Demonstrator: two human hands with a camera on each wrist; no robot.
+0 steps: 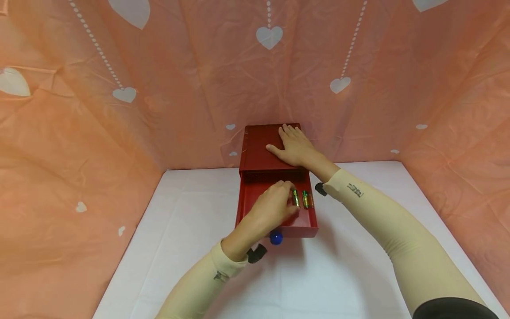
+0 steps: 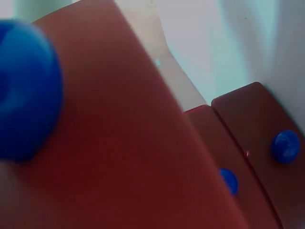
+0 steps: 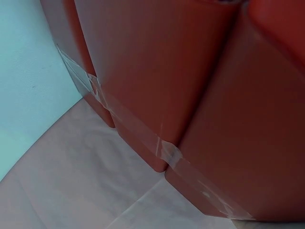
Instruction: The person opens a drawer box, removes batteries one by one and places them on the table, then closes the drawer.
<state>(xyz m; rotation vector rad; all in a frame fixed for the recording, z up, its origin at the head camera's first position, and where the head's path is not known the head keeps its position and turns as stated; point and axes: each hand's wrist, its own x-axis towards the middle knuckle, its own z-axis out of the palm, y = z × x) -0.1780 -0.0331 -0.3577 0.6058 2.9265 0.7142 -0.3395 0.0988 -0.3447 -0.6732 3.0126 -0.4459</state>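
A red drawer unit (image 1: pixel 260 148) stands against the back wall, its top drawer (image 1: pixel 300 231) pulled out toward me. My left hand (image 1: pixel 268 207) reaches into this drawer, thumb and fingertips at the two ends of a green and gold battery (image 1: pixel 295 198), which they pinch. Right beside it lies a second battery (image 1: pixel 307 199), near the drawer's right side. My right hand (image 1: pixel 295 148) rests flat on top of the unit, fingers spread. In the left wrist view, the pulled-out drawer's blue knob (image 2: pixel 28 90) looms close; neither wrist view shows the fingers.
Below the pulled-out drawer are further red drawer fronts (image 2: pixel 257 124), each with a blue knob (image 2: pixel 286 146). Clear tape (image 3: pixel 136 129) runs along the unit's side. A white cloth (image 1: pixel 191 208) covers the table, and orange sheets with white hearts (image 1: pixel 269 37) hang around it.
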